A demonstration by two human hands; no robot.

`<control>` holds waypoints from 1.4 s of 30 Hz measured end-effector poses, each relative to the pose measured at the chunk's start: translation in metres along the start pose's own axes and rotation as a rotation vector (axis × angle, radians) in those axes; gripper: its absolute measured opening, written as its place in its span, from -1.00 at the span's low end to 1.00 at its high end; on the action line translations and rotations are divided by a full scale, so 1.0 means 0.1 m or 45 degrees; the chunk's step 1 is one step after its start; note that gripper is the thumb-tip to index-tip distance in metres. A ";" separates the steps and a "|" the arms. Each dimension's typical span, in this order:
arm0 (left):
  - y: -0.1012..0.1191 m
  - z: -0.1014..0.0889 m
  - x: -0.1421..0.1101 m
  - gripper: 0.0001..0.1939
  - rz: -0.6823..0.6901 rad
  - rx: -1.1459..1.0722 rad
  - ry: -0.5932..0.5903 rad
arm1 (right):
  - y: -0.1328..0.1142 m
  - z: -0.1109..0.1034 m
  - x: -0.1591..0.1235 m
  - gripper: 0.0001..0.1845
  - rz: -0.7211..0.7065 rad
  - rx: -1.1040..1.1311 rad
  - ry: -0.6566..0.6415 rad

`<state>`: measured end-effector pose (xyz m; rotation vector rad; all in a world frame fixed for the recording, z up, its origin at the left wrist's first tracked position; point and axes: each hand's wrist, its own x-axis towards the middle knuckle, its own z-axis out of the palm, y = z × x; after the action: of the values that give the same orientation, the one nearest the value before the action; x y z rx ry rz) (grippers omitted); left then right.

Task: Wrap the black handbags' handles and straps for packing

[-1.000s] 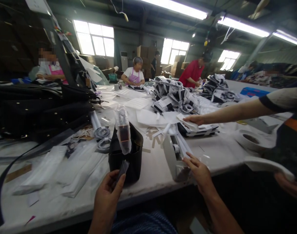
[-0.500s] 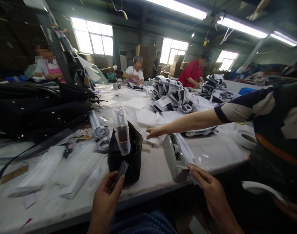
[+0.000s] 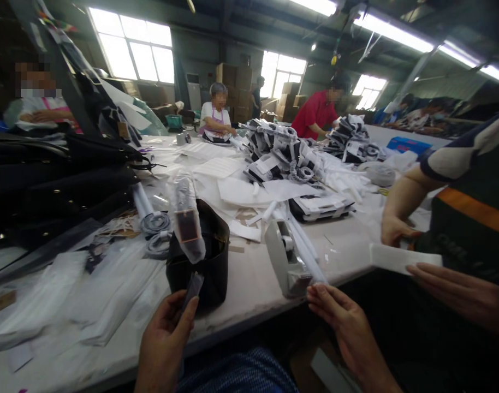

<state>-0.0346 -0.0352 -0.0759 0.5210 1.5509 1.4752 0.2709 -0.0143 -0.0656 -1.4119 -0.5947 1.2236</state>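
Observation:
My left hand point(image 3: 167, 327) pinches a dark strap end point(image 3: 193, 286) covered in clear film, in front of an open black bag point(image 3: 214, 262). Over the bag's opening rises a strap piece point(image 3: 188, 224) with a dark square patch, wrapped in translucent white plastic. My right hand point(image 3: 335, 311) has its thumb and fingertips pressed together beside the front end of a grey tape dispenser point(image 3: 280, 251). Whatever lies in that pinch is too small to make out. Clear rolled plastic point(image 3: 304, 243) lies along the dispenser's right side, its near end close to my fingertips.
A co-worker at right holds a white strip point(image 3: 405, 257) near the table edge. Black bags point(image 3: 57, 180) pile up at left, with plastic sleeves point(image 3: 45, 295) below. Wrapped goods point(image 3: 278, 147) heap at the back. A flat wrapped black item point(image 3: 321, 206) lies behind the dispenser.
My right fingers went from spread on the dispenser's front to a pinch beside it. The co-worker's arm reached over to the bag, left a white piece there, and drew back right. My view shifted.

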 end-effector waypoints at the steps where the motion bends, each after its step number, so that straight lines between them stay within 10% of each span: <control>1: 0.01 0.01 -0.01 -0.36 -0.001 -0.003 0.003 | 0.07 -0.01 0.02 -0.57 0.022 0.025 0.015; 9: 0.00 0.00 0.01 -0.27 -0.056 -0.013 0.018 | 0.60 -0.09 0.25 -0.55 -0.076 -0.022 0.144; 13: -0.04 -0.04 0.00 -0.30 -0.006 -0.031 -0.022 | 0.58 0.06 0.06 -0.63 -0.188 -0.264 -0.084; 20: -0.08 -0.02 0.02 -0.40 0.111 -0.023 -0.095 | 0.11 1.18 -0.33 -0.75 -0.404 -0.434 -0.987; 26: -0.09 -0.02 0.02 -0.55 0.218 -0.076 -0.193 | 0.20 1.87 -0.33 -0.69 -0.420 -0.542 -0.973; 31: -0.04 -0.02 -0.01 -0.58 0.156 -0.190 -0.220 | 0.24 1.91 -0.25 -0.64 -0.388 -0.704 -0.828; 37: 0.06 -0.06 -0.03 -0.59 -0.139 -0.318 -0.385 | 0.23 1.78 -0.15 -0.64 -0.009 -0.374 -1.158; 42: 0.08 -0.11 -0.02 -0.66 -0.233 -0.377 -0.423 | 0.31 1.73 -0.16 -0.64 -0.152 -0.539 -1.004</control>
<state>-0.0447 -0.0411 -0.0696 0.4124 1.0704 1.3676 0.1013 0.0339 -0.0623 -1.1604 -1.5286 1.6110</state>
